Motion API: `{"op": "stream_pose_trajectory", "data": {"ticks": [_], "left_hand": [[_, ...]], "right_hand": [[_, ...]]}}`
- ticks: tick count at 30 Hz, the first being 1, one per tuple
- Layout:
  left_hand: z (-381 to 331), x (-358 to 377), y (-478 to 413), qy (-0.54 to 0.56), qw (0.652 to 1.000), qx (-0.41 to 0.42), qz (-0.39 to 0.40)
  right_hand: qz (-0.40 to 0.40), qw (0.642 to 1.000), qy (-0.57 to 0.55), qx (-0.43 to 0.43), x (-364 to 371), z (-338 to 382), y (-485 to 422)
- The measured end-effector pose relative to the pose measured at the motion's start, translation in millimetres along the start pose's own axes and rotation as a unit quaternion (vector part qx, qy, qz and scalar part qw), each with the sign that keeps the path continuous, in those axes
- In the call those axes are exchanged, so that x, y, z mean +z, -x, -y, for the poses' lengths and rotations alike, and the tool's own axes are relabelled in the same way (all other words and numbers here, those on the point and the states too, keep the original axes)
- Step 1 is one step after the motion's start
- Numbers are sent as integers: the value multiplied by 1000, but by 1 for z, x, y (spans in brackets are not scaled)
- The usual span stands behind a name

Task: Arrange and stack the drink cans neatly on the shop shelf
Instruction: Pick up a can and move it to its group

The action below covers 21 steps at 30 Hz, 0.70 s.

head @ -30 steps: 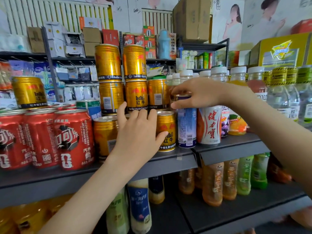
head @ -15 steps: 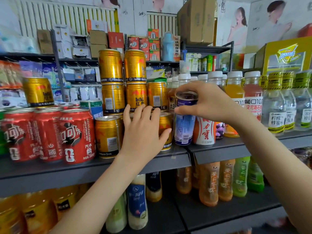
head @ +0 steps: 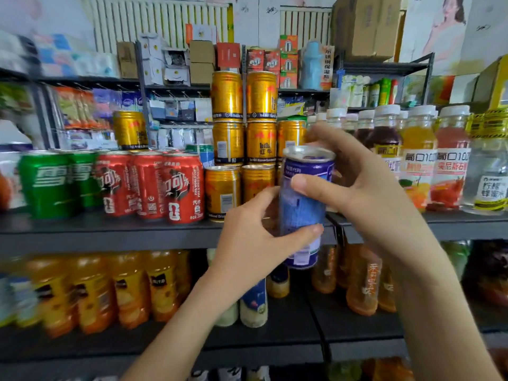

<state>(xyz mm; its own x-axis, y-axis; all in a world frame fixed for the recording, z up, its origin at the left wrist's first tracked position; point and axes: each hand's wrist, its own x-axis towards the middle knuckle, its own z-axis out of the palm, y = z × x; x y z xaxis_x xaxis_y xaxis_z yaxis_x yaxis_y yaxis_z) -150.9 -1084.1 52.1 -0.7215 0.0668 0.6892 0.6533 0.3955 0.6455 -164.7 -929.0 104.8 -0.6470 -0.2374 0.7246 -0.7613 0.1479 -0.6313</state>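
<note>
A tall blue can hangs in front of the dark shelf, off its surface. My right hand grips its upper part, thumb across the front. My left hand holds its lower part from the left, thumb on the front. Behind them gold cans stand stacked three high. One more gold can sits on top of the red cans. Green cans stand at the shelf's left end.
Capped juice bottles fill the shelf to the right of the cans. Orange and other bottles line the lower shelf. Boxes and packets crowd the racks behind. A cardboard box sits high up.
My right hand has lifted the blue can off the shelf and pulled it toward me. My left hand left the gold can and now holds the blue can's lower part. The view shifted left.
</note>
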Motion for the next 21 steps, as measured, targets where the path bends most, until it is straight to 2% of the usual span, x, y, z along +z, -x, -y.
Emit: {"op": "stream_pose_trajectory", "data": {"ticks": [3,5,9,15,21], "left_hand": [[8,-32,38,48,997,-53,1],[12,-59,65,37,996,-78,-5],[14,-123,117,31,989,-143,-30],[10,-228,191,55,967,-237,-81],[19,-308,258,80,935,-278,-204]], "right_hand": [[38,985,-161,37,39,-1,29],[62,974,-210,60,75,1,49],[140,956,-236,102,154,18,74],[163,945,-252,128,274,62,98],[215,920,-295,145,376,105,115]]}}
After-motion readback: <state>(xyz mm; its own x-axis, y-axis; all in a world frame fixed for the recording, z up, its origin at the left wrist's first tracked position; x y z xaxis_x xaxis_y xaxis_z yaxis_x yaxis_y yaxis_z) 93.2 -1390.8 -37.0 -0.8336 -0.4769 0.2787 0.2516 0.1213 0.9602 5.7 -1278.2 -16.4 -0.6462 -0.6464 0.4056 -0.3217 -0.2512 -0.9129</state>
